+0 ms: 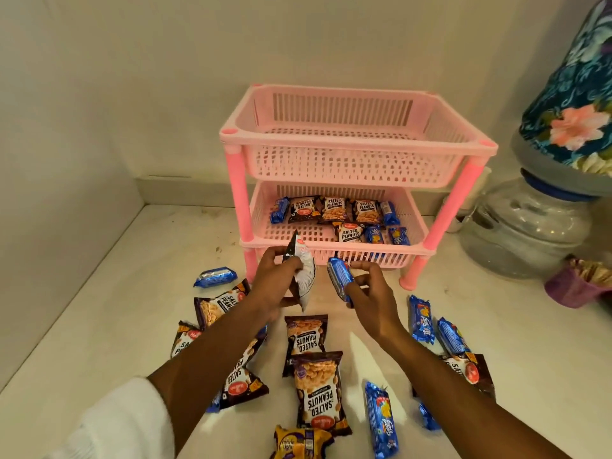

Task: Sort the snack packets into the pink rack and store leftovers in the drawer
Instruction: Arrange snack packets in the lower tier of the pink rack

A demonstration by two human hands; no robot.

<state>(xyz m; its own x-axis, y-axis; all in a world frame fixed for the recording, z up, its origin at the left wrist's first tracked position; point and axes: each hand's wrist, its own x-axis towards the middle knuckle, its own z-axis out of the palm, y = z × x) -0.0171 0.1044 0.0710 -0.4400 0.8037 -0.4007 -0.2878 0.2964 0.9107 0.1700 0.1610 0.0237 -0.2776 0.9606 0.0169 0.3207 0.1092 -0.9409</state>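
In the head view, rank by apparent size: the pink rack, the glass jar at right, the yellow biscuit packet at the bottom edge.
1. pink rack, clearly largest.
2. glass jar.
3. yellow biscuit packet, smallest, though cut off by the frame edge and nearest the camera.

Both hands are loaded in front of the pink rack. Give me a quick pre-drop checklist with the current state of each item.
1. Left hand grip on the peanut packet: ok, fingers curled round it.
2. Right hand grip on the blue biscuit packet: ok, pinched.
3. Free space in the lower basket: ok, its left part is bare.
4. Top basket available: ok, nothing visible in it.
5. Path to the rack: ok, nothing between hands and front rim.
6. Drawer ready for leftovers: cannot tell, not in view.
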